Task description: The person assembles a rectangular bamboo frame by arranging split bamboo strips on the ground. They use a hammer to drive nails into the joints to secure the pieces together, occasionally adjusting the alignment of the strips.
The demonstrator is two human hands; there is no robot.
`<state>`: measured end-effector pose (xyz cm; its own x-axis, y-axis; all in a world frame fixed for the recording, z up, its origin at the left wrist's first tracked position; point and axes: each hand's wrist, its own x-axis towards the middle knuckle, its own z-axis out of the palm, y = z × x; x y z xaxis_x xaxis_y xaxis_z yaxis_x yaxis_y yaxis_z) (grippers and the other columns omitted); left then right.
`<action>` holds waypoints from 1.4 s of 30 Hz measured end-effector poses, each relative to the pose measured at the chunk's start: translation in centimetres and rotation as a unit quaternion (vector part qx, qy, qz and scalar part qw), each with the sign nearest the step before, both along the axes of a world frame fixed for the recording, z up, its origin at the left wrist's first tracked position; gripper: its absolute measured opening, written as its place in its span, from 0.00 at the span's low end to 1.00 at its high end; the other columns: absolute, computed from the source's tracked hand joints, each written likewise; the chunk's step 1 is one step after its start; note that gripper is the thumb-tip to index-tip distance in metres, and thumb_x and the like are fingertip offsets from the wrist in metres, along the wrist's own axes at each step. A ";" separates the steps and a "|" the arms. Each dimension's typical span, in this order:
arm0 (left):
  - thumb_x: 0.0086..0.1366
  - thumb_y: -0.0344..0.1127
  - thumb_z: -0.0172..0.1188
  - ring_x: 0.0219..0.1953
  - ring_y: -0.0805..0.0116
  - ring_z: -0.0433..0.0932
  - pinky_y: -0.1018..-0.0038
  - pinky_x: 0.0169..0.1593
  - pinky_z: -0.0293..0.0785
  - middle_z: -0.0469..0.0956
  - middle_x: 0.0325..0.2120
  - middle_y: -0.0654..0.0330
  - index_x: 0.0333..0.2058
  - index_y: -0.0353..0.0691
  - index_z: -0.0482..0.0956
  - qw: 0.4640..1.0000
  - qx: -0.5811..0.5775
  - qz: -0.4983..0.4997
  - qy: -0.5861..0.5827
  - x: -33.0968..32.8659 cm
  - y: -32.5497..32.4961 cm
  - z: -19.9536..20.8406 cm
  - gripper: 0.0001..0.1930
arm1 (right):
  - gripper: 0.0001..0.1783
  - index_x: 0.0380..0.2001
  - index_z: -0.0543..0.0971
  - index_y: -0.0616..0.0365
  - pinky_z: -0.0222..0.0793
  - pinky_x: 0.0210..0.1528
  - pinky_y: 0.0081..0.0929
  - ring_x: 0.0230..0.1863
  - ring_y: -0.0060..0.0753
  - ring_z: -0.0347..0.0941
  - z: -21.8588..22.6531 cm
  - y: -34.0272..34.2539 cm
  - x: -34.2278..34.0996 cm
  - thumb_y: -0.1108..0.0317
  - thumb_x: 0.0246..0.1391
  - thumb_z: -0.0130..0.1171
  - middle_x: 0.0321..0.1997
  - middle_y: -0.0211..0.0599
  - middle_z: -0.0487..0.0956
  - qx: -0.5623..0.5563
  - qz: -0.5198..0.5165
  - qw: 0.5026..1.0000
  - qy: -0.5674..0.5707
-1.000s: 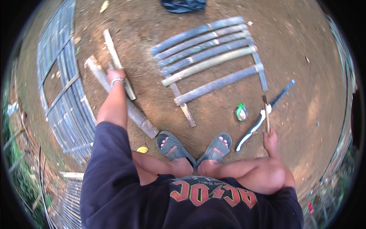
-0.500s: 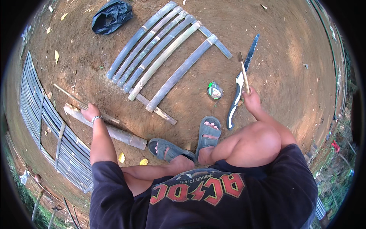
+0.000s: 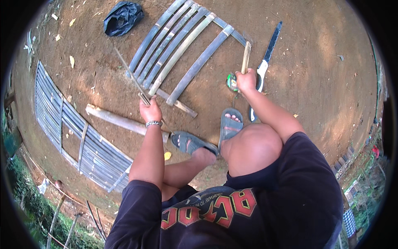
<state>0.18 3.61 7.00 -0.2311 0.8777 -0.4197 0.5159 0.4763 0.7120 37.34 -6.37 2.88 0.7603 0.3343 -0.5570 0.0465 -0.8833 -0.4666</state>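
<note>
My left hand [image 3: 150, 111] is closed around a long thin bamboo stick [image 3: 127, 68], which points up and away to the left. Shorter stick-like ends [image 3: 144, 98] poke out of the same fist. In my right hand [image 3: 247, 81] is the wooden handle of a hammer-like tool [image 3: 246, 58]; its small dark head is hard to make out now. Just beyond my left hand lies a bamboo slat frame [image 3: 182, 54], with several slats across two rails. Beside my right hand, a tape measure [image 3: 232, 82] and a folding saw [image 3: 265, 62] with a white and dark handle rest on the dirt.
A thick bamboo pole [image 3: 118, 120] lies left of my sandalled feet [image 3: 192, 143]. Farther left is a larger bamboo slat panel [image 3: 70, 128]. A black plastic bag [image 3: 123, 18] sits at the far left. Yellow leaves dot the brown dirt [image 3: 315, 83].
My left hand has lifted off the pole area and moved right with the stick, now steeper. My right hand has shifted left with its tool, past the saw toward the tape measure.
</note>
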 end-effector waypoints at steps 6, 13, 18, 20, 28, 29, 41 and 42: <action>0.62 0.24 0.54 0.23 0.69 0.81 0.73 0.27 0.78 0.84 0.27 0.54 0.40 0.34 0.73 0.992 -0.121 -0.020 0.023 -6.3 -1.3 12.8 0.07 | 0.28 0.48 0.72 0.71 0.74 0.49 0.47 0.46 0.62 0.79 7.2 -9.4 -1.7 0.63 0.50 0.67 0.42 0.63 0.81 -0.078 0.131 0.988 -0.014; 0.61 0.45 0.64 0.30 0.54 0.82 0.58 0.38 0.75 0.81 0.23 0.53 0.31 0.37 0.78 0.924 -0.194 -0.070 0.322 -18.1 -9.9 36.7 0.15 | 0.26 0.48 0.75 0.73 0.74 0.55 0.48 0.53 0.65 0.77 28.2 -18.9 -3.3 0.65 0.48 0.63 0.49 0.68 0.79 -0.292 0.164 0.932 0.137; 0.55 0.50 0.70 0.37 0.41 0.83 0.53 0.43 0.77 0.83 0.30 0.42 0.36 0.35 0.81 0.878 -0.293 -0.097 0.367 -24.6 -21.2 50.3 0.22 | 0.24 0.44 0.80 0.73 0.76 0.54 0.43 0.52 0.57 0.80 41.8 -21.5 2.1 0.64 0.49 0.62 0.46 0.64 0.82 -0.333 0.345 0.858 0.182; 0.54 0.52 0.69 0.35 0.47 0.85 0.56 0.41 0.79 0.84 0.27 0.44 0.31 0.36 0.83 0.871 -0.353 -0.096 0.329 -26.2 -23.4 50.9 0.21 | 0.20 0.40 0.82 0.71 0.77 0.53 0.42 0.50 0.52 0.82 45.2 -22.0 5.0 0.65 0.49 0.61 0.44 0.60 0.83 -0.367 0.400 0.822 0.169; 0.58 0.45 0.69 0.26 0.59 0.84 0.64 0.34 0.78 0.83 0.22 0.53 0.28 0.37 0.82 0.917 -0.333 -0.099 0.196 -22.1 -16.6 55.1 0.15 | 0.15 0.37 0.86 0.64 0.78 0.48 0.42 0.48 0.52 0.83 47.7 -17.7 10.5 0.68 0.47 0.60 0.44 0.56 0.84 -0.398 0.509 0.756 0.102; 0.58 0.44 0.68 0.26 0.60 0.84 0.64 0.34 0.78 0.83 0.22 0.54 0.28 0.37 0.82 0.924 -0.328 -0.079 0.180 -21.8 -15.0 55.3 0.14 | 0.16 0.38 0.86 0.64 0.78 0.48 0.42 0.48 0.52 0.83 47.2 -16.7 10.2 0.67 0.47 0.60 0.44 0.57 0.84 -0.394 0.459 0.792 0.087; 0.53 0.54 0.70 0.49 0.46 0.83 0.61 0.53 0.79 0.83 0.44 0.39 0.44 0.30 0.84 0.820 -0.403 -0.313 0.259 -39.3 2.2 48.4 0.31 | 0.23 0.53 0.82 0.55 0.72 0.59 0.42 0.56 0.54 0.78 55.5 12.9 -7.4 0.54 0.58 0.60 0.55 0.54 0.81 -0.353 0.536 0.766 0.033; 0.55 0.53 0.69 0.50 0.45 0.83 0.61 0.53 0.79 0.82 0.45 0.37 0.45 0.28 0.83 0.830 -0.406 -0.291 0.247 -38.8 6.3 48.7 0.31 | 0.23 0.53 0.82 0.55 0.72 0.59 0.43 0.56 0.54 0.78 55.6 14.7 -8.2 0.53 0.59 0.60 0.54 0.53 0.81 -0.349 0.558 0.751 0.043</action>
